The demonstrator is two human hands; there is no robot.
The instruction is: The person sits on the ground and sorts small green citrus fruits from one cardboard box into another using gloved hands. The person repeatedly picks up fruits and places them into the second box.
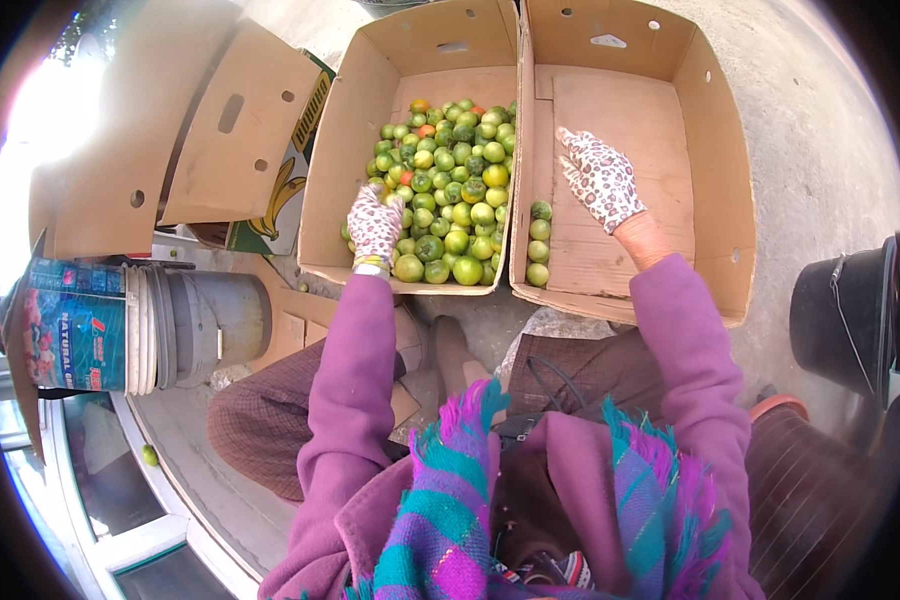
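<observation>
My left hand (375, 227), in a leopard-print glove, is over the left edge of a pile of mostly green tomatoes (456, 217). Its fingers bend down among them, and whether they grip one is hidden. The pile lies in a cardboard box (345, 150), with a few orange and red fruits in it. Over the second cardboard box (645, 255), at the right, is my right hand (600, 176) in a matching glove. Its thumb and fingers are slightly apart, with no fruit seen between them. Several green tomatoes (538, 251) line that box's near left side.
Cardboard boxes (232, 127) stand at the left, one printed with bananas. Stacked plastic buckets (195, 322) lie sideways in view below them. A black bucket (840, 322) is at the right. One green tomato (150, 454) rests by a white frame (142, 544).
</observation>
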